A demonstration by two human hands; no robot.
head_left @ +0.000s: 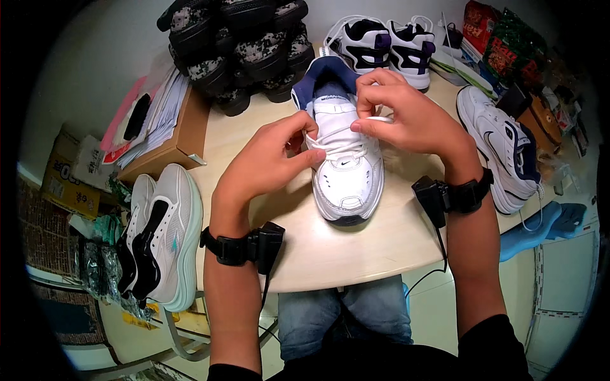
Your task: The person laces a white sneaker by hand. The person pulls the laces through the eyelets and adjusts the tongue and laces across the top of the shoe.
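Note:
A white Nike sneaker (347, 183) with a navy lining rests on the table in front of me, toe toward me. White shoelace (343, 146) crosses its tongue (335, 113) in the lower eyelets. My right hand (405, 112) pinches a length of the lace between thumb and fingers, over the right side of the opening. On the left edge of the lacing, my left hand (276, 152) grips the shoe with curled fingers, its thumb lying by the laces. Whether lace is also pinched there is hidden. Both wrists wear black strapped devices with cables.
The matching sneaker (500, 143) lies at the right edge of the light wood table (329, 262). Grey-white running shoes (178, 238) stand left, beside a cardboard box (190, 128) of papers. Behind are stacked camouflage shoes (259, 52) and white-black sneakers (367, 47). Snack bags (514, 50) sit back right.

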